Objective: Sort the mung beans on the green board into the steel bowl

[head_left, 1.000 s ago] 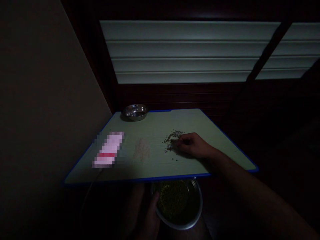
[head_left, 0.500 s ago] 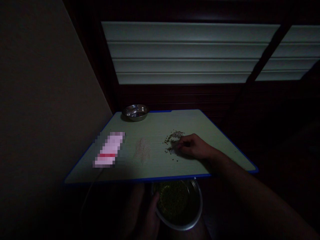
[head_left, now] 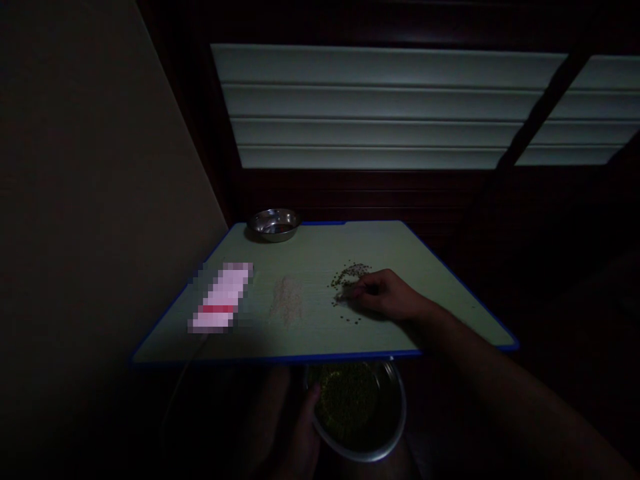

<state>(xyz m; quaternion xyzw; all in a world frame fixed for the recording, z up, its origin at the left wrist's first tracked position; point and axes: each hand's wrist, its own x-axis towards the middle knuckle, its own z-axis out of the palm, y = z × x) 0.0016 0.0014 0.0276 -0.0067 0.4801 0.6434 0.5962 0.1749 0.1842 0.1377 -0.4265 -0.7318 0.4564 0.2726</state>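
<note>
No text, number or sign can be read. The phone (head_left: 223,293), lying at eight o'clock from the middle of the view, shows a pale pink glow crossed low down by a red band (head_left: 217,309), but both are broken into coarse blocks, so any writing there is past making out

The pale green rectangular table with a blue rim (head_left: 325,243) is the landmark. At its far left corner stands a shallow, round, shiny metal bowl (head_left: 280,236). Along its left side lies a flat oblong object, blurred into pale pink blocks with a red band (head_left: 223,293); a thin pale cable (head_left: 181,387) hangs below the near edge. Left of the table rises a plain, dim wall (head_left: 90,173); beyond it, pale horizontal slats (head_left: 385,102) in dark reddish-brown framing (head_left: 360,190).
</note>
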